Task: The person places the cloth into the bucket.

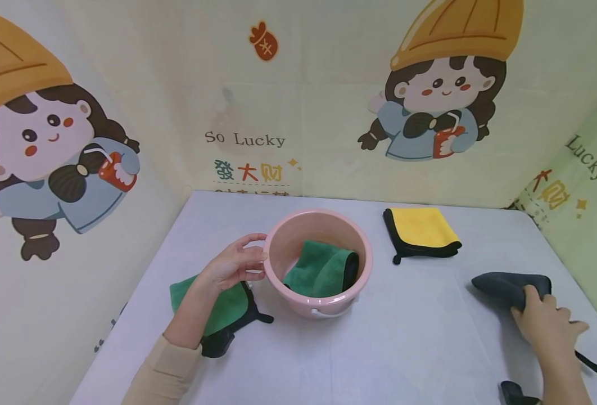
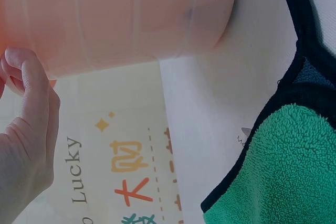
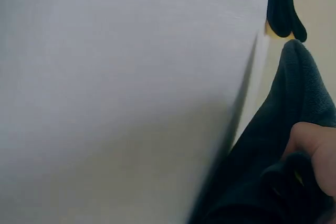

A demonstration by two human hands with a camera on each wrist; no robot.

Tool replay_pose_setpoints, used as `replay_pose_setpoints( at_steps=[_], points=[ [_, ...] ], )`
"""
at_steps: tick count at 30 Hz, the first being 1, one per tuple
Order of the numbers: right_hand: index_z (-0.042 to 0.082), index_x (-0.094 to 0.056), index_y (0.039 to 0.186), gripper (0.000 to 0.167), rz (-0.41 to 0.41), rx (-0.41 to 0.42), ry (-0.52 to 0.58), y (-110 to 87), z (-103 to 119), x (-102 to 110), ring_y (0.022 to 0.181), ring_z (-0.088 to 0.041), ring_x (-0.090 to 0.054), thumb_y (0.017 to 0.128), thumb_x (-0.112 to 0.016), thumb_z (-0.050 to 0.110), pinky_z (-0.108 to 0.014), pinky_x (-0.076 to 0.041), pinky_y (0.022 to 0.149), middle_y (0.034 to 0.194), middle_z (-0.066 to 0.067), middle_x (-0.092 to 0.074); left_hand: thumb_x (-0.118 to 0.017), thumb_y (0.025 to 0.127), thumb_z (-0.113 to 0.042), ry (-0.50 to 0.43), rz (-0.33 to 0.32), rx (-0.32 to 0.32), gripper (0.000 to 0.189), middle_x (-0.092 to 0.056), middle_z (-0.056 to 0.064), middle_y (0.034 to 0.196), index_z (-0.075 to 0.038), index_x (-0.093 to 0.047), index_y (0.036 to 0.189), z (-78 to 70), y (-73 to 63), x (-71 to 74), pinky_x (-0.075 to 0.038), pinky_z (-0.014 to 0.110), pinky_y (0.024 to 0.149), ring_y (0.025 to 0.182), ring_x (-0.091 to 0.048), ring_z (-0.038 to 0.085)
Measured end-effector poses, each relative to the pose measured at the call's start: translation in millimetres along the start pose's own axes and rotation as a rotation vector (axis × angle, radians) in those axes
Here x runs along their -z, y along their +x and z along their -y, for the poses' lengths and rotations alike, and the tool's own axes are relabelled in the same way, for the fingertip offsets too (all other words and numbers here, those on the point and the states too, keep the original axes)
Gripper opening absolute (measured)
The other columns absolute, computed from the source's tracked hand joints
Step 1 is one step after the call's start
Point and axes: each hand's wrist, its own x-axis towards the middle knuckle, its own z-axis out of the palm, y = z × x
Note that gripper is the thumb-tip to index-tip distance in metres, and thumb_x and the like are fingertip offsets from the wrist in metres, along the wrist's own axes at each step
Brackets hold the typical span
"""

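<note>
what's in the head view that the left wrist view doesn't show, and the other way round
Only the head view shows the yellow cloth, the right hand gripping a dark cloth, and the folded green cloth inside the pink bucket.

Only the left wrist view makes out a small grey print beside the other green cloth.

Both show that cloth, the bucket, the left hand touching it, and "Lucky" lettering.
</note>
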Motion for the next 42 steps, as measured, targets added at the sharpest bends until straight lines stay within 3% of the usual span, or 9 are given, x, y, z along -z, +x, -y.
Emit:
replay_pose_setpoints(
  at_steps=[6,12,17,24,34,42],
  points=[
    [-0.007,-0.025,0.122,0.057,-0.209,0.098,-0.027,-13.5,16,23,0.089,-0.064,-0.033,0.083,-0.062,0.013,-0.077,-0.021,0.078,0.103,-0.041,-0.031,-0.06,0.087,-0.011,0.001,-0.012,0.007,0.052,-0.052,0.021,0.119,-0.012,-0.035,0.133,-0.4,0.1,-0.8,-0.055,0.033,0.069,0.074,-0.063,0.019],
    [-0.006,-0.029,0.121,0.055,-0.321,0.189,-0.041,-20.4,45,49,0.087,-0.059,-0.034,0.082,-0.064,0.013,-0.073,-0.023,0.075,0.102,-0.038,-0.033,-0.059,0.087,-0.011,0.005,-0.004,-0.003,0.054,-0.056,0.016,0.113,-0.011,-0.034,0.134,0.0,0.4,-0.3,-0.055,0.033,0.07,0.074,-0.063,0.019],
    [-0.002,-0.035,0.12,0.052,-0.417,0.318,-0.01,-28.0,73,68,0.086,-0.057,-0.033,0.08,-0.065,0.012,-0.071,-0.024,0.07,0.101,-0.035,-0.036,-0.06,0.087,-0.012,0.014,-0.001,-0.008,0.055,-0.057,0.014,0.112,-0.01,-0.033,0.135,0.3,1.1,-0.6,-0.054,0.034,0.072,0.075,-0.063,0.019],
    [0.002,-0.038,0.12,0.052,-0.507,0.459,-0.053,-39.4,115,91,0.091,-0.052,-0.035,0.078,-0.068,0.012,-0.066,-0.024,0.077,0.102,-0.031,-0.038,-0.06,0.087,-0.012,0.02,-0.015,-0.004,0.055,-0.052,0.02,0.119,-0.011,-0.034,0.135,0.5,0.3,-1.9,-0.054,0.036,0.073,0.075,-0.063,0.019],
    [0.004,-0.049,0.113,0.06,-0.716,0.749,-0.121,-56.1,173,103,0.086,-0.046,-0.043,0.063,-0.082,0.012,-0.06,-0.033,0.074,0.097,-0.026,-0.047,-0.059,0.088,-0.011,0.015,-0.015,-0.001,0.054,-0.055,0.017,0.115,-0.011,-0.033,0.135,0.5,0.5,-1.9,-0.054,0.036,0.073,0.076,-0.064,0.019],
    [0.007,-0.052,0.109,0.059,-0.786,0.939,-0.145,-65.8,214,98,0.081,-0.041,-0.047,0.059,-0.084,0.013,-0.055,-0.036,0.072,0.092,-0.022,-0.05,-0.059,0.087,-0.011,0.004,-0.022,0.006,0.054,-0.053,0.02,0.117,-0.013,-0.034,0.135,0.0,-0.3,-0.9,-0.054,0.036,0.073,0.075,-0.064,0.019]
  ],
)
